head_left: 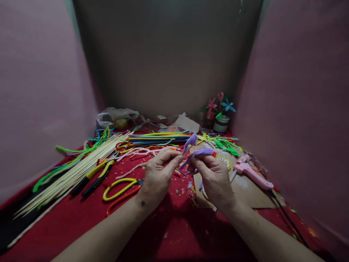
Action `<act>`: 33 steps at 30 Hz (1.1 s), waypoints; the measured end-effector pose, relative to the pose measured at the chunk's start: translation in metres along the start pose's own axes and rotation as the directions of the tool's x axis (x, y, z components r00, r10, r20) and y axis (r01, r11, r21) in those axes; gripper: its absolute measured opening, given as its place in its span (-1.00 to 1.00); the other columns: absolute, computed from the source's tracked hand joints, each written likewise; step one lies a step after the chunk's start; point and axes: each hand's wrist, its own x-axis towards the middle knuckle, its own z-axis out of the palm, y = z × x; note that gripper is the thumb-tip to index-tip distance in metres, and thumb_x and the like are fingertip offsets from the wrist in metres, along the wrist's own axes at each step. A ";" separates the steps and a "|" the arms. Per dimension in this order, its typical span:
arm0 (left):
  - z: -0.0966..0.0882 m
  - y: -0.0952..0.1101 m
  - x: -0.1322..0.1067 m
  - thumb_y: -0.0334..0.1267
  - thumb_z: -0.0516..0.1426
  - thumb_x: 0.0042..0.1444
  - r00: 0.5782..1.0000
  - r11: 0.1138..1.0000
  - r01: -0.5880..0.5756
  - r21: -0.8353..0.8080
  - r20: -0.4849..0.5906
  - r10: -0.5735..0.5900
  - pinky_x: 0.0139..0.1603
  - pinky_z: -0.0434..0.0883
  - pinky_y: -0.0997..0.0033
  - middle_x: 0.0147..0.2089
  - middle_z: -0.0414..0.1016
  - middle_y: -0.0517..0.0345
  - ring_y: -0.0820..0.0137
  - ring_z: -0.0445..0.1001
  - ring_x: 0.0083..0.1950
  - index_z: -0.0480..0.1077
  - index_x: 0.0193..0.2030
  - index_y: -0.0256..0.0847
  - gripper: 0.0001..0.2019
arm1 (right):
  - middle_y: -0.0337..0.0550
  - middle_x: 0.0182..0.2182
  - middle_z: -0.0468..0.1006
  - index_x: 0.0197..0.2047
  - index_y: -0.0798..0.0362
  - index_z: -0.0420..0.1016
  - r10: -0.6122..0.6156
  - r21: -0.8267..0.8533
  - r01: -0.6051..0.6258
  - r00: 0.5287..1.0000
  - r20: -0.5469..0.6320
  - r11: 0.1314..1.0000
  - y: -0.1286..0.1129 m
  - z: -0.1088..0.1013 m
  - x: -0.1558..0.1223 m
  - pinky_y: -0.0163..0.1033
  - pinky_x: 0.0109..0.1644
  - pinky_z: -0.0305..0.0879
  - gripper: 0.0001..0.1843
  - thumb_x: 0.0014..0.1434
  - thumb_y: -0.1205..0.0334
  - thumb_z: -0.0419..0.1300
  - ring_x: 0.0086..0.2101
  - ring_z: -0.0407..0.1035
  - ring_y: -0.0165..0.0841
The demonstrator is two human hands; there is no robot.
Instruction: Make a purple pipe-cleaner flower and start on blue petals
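My left hand (158, 176) is closed in a pinch on the lower end of a purple pipe-cleaner loop (190, 142), which stands up tilted to the right with small yellow bits at its base. Close beside it, my right hand (216, 178) has thumb and fingers closed on a bundle of purple pipe cleaners (202, 152). A red bit (214, 154) shows at that bundle's right end. The two purple pieces almost meet between my hands; whether they touch I cannot tell. Scissors (120, 189) with yellow and orange handles lie left of my left hand, partly hidden by it.
A pink glue gun (252, 173) rests on a cardboard sheet (242, 194) at right, its cord trailing forward. Wooden sticks (76, 171) and yellow-black pliers (95, 173) lie left. Coloured pipe cleaners (160, 137) spread behind. Pipe-cleaner flowers (228, 105) stand at the back right.
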 end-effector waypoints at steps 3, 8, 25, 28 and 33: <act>0.002 -0.002 -0.002 -0.27 0.16 0.02 1.000 0.999 -0.030 0.025 0.003 0.030 -0.26 0.36 0.46 -0.33 0.43 0.17 0.44 0.39 -0.30 0.48 -0.39 -0.21 -0.91 | -0.31 -0.56 0.44 -0.35 0.06 0.56 -0.015 -0.055 0.015 1.000 -0.003 0.998 -0.001 0.001 -0.001 -0.40 -0.43 0.24 -0.86 0.08 0.21 0.20 -0.53 0.25 -0.53; 0.003 -0.002 -0.003 -0.26 0.16 0.04 0.999 0.999 -0.027 0.034 0.020 0.027 -0.34 0.39 0.49 -0.35 0.40 0.18 0.45 0.38 -0.33 0.46 -0.39 -0.21 -0.91 | -0.31 -0.59 0.42 -0.36 0.08 0.56 -0.007 -0.067 0.007 1.000 -0.004 0.998 -0.002 0.002 -0.002 -0.41 -0.46 0.22 -0.86 0.07 0.22 0.20 -0.55 0.23 -0.53; 0.003 -0.006 -0.001 -0.25 0.15 0.05 0.999 0.998 -0.031 0.052 0.020 0.030 -0.25 0.35 0.43 -0.40 0.39 0.20 0.45 0.37 -0.33 0.42 -0.42 -0.22 -0.89 | -0.33 -0.58 0.43 -0.35 0.01 0.60 -0.019 -0.070 0.018 1.000 -0.017 0.997 0.003 0.004 -0.002 -0.37 -0.43 0.21 -0.89 0.03 0.28 0.23 -0.54 0.21 -0.51; 0.003 -0.005 -0.001 -0.27 0.15 0.05 0.999 0.998 -0.031 0.062 0.025 0.030 -0.28 0.34 0.44 -0.41 0.39 0.19 0.44 0.36 -0.34 0.42 -0.44 -0.23 -0.89 | -0.32 -0.59 0.45 -0.35 0.03 0.60 0.014 -0.053 -0.015 1.000 -0.017 0.999 0.001 0.005 -0.002 -0.36 -0.44 0.22 -0.88 0.03 0.28 0.22 -0.55 0.23 -0.51; 0.002 -0.004 -0.002 -0.27 0.15 0.04 0.999 0.999 -0.020 0.046 0.029 0.019 -0.28 0.33 0.45 -0.41 0.39 0.19 0.44 0.36 -0.34 0.42 -0.43 -0.22 -0.90 | -0.29 -0.59 0.48 -0.36 0.05 0.59 0.051 0.033 -0.050 0.998 -0.028 0.998 0.001 0.007 -0.002 -0.35 -0.45 0.24 -0.88 0.01 0.27 0.23 -0.56 0.26 -0.50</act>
